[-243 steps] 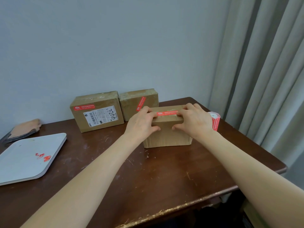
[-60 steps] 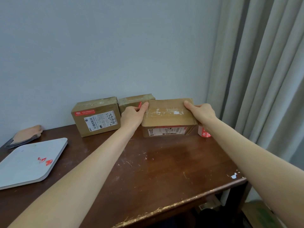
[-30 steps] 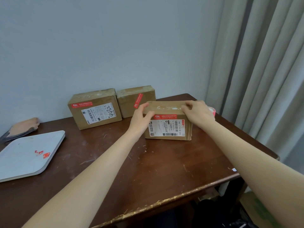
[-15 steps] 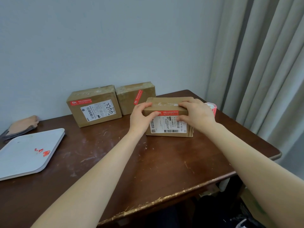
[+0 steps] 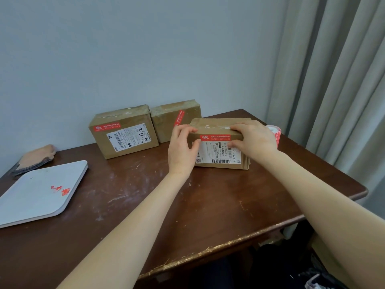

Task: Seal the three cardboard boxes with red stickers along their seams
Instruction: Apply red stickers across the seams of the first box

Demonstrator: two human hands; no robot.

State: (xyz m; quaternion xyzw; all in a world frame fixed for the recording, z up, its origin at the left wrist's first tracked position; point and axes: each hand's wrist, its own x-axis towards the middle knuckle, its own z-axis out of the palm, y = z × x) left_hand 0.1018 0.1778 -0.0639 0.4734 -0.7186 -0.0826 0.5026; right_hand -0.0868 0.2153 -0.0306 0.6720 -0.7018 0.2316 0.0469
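The dark wooden table point(image 5: 145, 205) filled the view, scuffed and chipped along its near edge, with a pale grey tray point(image 5: 27, 197) on its left side carrying two small red scraps point(image 5: 61, 189), and something tan and folded point(image 5: 35, 157) behind that by the wall. Three cardboard boxes sat toward the back: the left box point(image 5: 123, 132) with a red sticker above its shipping label, the middle box point(image 5: 175, 119) just beside it with a red strip running down its face, and the near box point(image 5: 220, 142) in front, well clear of the table's edges. Both hands were on that near box. The left hand point(image 5: 182, 151) was clamped on its left end, thumb pressed to the front face. The right hand point(image 5: 254, 138) was spread over the top right corner, fingers pushing down by the red sticker point(image 5: 215, 137), which lay along the top front edge above the white label. The sticker roll point(image 5: 275, 134) stood just behind the right hand. The job looked nearly done, a final press-down by the look of it. The risk here: uneven pressure could leave a corner lifted or a crease across the seam, and a hard shove might slide the box into the roll.
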